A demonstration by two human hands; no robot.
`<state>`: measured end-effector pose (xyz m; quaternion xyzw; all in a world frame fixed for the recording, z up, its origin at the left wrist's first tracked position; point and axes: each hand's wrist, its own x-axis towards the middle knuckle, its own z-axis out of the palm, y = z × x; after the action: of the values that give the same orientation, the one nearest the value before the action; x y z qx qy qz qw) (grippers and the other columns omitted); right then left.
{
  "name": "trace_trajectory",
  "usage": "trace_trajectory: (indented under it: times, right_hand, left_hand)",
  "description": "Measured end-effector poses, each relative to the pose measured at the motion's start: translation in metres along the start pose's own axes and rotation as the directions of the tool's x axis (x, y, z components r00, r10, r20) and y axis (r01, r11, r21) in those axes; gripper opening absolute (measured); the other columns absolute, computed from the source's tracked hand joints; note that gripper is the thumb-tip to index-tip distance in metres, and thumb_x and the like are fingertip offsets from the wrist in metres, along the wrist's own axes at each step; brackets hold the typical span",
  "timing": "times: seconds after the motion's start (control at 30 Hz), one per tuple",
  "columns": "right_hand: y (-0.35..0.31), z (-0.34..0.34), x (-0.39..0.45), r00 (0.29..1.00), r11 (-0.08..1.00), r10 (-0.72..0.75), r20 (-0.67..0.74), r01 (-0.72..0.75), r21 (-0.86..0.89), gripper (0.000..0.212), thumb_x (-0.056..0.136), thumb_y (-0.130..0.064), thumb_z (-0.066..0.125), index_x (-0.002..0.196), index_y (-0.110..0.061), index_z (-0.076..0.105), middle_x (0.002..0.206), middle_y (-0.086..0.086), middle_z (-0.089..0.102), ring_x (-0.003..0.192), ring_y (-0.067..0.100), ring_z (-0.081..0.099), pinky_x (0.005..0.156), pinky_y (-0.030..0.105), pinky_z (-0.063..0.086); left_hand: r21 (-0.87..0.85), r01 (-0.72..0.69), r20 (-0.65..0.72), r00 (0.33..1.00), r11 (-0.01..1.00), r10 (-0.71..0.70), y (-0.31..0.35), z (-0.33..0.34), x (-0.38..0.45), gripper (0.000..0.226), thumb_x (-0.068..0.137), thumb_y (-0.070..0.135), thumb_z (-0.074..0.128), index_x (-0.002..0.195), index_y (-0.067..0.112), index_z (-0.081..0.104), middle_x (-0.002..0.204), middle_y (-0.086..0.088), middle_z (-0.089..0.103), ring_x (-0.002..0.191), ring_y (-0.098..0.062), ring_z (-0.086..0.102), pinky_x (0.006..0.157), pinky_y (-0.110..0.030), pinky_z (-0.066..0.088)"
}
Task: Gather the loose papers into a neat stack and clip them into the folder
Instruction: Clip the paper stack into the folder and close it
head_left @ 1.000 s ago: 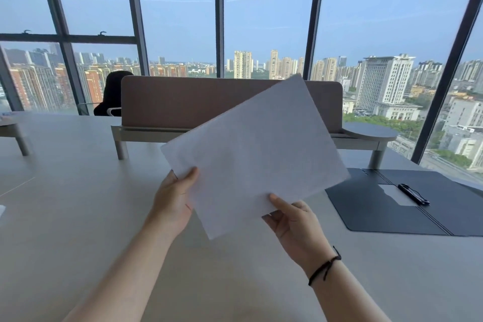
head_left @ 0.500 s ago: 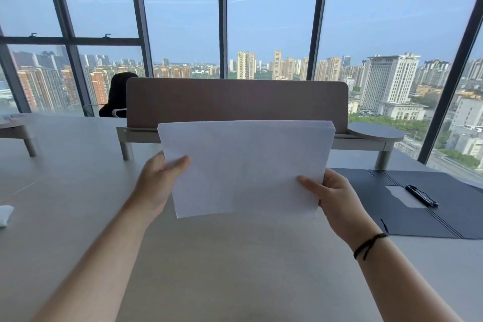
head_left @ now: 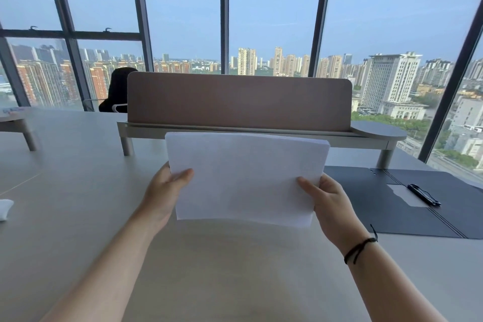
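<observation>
papers (head_left: 245, 178) upright, long axis left-right | both hands gripping sides

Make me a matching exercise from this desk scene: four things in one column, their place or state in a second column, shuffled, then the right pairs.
Things:
1. stack of papers
2. folder
3. black clip
4. black cord

Places or states:
A. lying open on the table, to the right
B. around the right wrist
C. held upright between left hand and right hand
D. resting on the open folder

Pairs: 1-C, 2-A, 3-D, 4-B
</observation>
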<state>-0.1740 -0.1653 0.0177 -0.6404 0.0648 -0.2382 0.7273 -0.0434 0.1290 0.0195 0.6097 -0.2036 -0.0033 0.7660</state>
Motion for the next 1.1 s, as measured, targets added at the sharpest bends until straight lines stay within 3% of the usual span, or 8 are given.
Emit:
trace_trajectory:
  times: [0.2, 0.4, 0.5, 0.6, 0.7, 0.77, 0.93, 1.1]
  right_hand:
    - [0.027, -0.005, -0.009, 0.995, 0.995, 0.097, 0.007, -0.097, -0.029, 0.021, 0.097, -0.010, 0.064, 0.116, -0.007, 0.073, 0.111, 0.012, 0.079, 0.106, 0.036, 0.073, 0.099, 0.051, 0.055]
    - [0.041, -0.004, -0.016, 0.990, 0.987, 0.140, 0.030, -0.138, -0.078, 0.019, 0.097, -0.012, 0.064, 0.113, -0.011, 0.075, 0.110, 0.006, 0.081, 0.102, 0.023, 0.076, 0.087, 0.035, 0.057]
    - [0.038, -0.006, -0.016, 0.991, 0.984, 0.130, 0.030, -0.126, -0.123, 0.016, 0.096, -0.012, 0.066, 0.109, -0.010, 0.076, 0.107, 0.007, 0.081, 0.105, 0.030, 0.075, 0.092, 0.042, 0.059]
    - [0.033, -0.010, -0.016, 0.993, 0.980, 0.116, 0.033, -0.109, -0.169, 0.013, 0.095, -0.012, 0.069, 0.104, -0.006, 0.076, 0.103, 0.014, 0.081, 0.101, 0.038, 0.075, 0.091, 0.052, 0.059]
    - [0.029, -0.015, -0.019, 0.993, 0.980, 0.113, 0.045, -0.104, -0.168, 0.015, 0.095, -0.013, 0.069, 0.104, -0.002, 0.075, 0.103, 0.017, 0.080, 0.100, 0.041, 0.075, 0.091, 0.056, 0.059]
    - [0.027, -0.019, -0.024, 0.990, 0.988, 0.141, 0.030, -0.139, -0.067, 0.017, 0.095, -0.010, 0.068, 0.105, 0.002, 0.075, 0.105, 0.021, 0.079, 0.098, 0.041, 0.075, 0.088, 0.051, 0.061]
    - [0.032, -0.028, -0.041, 0.965, 0.954, 0.264, 0.001, -0.261, 0.150, 0.023, 0.093, -0.009, 0.067, 0.107, 0.008, 0.072, 0.105, 0.026, 0.077, 0.090, 0.039, 0.075, 0.089, 0.054, 0.060]
    - [0.028, -0.042, -0.049, 0.964, 0.947, 0.262, -0.055, -0.245, 0.207, 0.015, 0.093, -0.005, 0.066, 0.100, 0.006, 0.074, 0.099, 0.025, 0.079, 0.076, 0.034, 0.077, 0.074, 0.046, 0.064]
  left_hand:
    - [0.020, 0.095, -0.051, 0.994, 0.995, -0.094, -0.033, -0.003, -0.015, 0.051, 0.071, 0.014, 0.073, 0.121, 0.007, 0.066, 0.115, -0.013, 0.075, 0.109, -0.034, 0.070, 0.099, -0.050, 0.052]
    - [0.045, 0.166, -0.069, 0.984, 0.985, -0.163, -0.051, -0.007, -0.017, 0.040, 0.086, -0.004, 0.067, 0.125, 0.002, 0.064, 0.123, -0.020, 0.070, 0.115, -0.035, 0.066, 0.107, -0.050, 0.046]
    - [0.064, 0.160, -0.040, 0.987, 0.985, -0.158, -0.045, -0.006, -0.018, 0.045, 0.084, 0.005, 0.069, 0.128, 0.001, 0.062, 0.116, -0.013, 0.074, 0.108, -0.027, 0.070, 0.096, -0.039, 0.053]
    - [0.063, 0.194, -0.077, 0.979, 0.979, -0.189, -0.039, -0.007, -0.020, 0.024, 0.096, 0.002, 0.057, 0.117, 0.007, 0.068, 0.094, 0.003, 0.080, 0.090, -0.016, 0.074, 0.079, -0.027, 0.058]
    - [0.064, 0.246, -0.069, 0.968, 0.967, -0.242, -0.036, -0.008, -0.020, 0.025, 0.097, 0.006, 0.056, 0.119, 0.006, 0.068, 0.114, -0.012, 0.075, 0.108, -0.031, 0.069, 0.099, -0.045, 0.050]
    - [0.052, 0.278, -0.058, 0.960, 0.959, -0.275, -0.033, -0.004, -0.023, 0.025, 0.097, 0.007, 0.058, 0.120, 0.003, 0.067, 0.118, -0.018, 0.072, 0.108, -0.034, 0.068, 0.101, -0.048, 0.048]
    - [-0.044, 0.371, -0.047, 0.927, 0.928, -0.373, -0.028, 0.006, -0.031, 0.030, 0.090, 0.020, 0.068, 0.117, 0.007, 0.071, 0.113, -0.015, 0.076, 0.103, -0.035, 0.071, 0.091, -0.048, 0.057]
    - [-0.178, 0.436, 0.021, 0.898, 0.882, -0.440, -0.040, 0.026, -0.042, 0.027, 0.090, 0.015, 0.065, 0.116, 0.009, 0.068, 0.090, -0.006, 0.077, 0.074, -0.023, 0.068, 0.044, -0.024, 0.050]
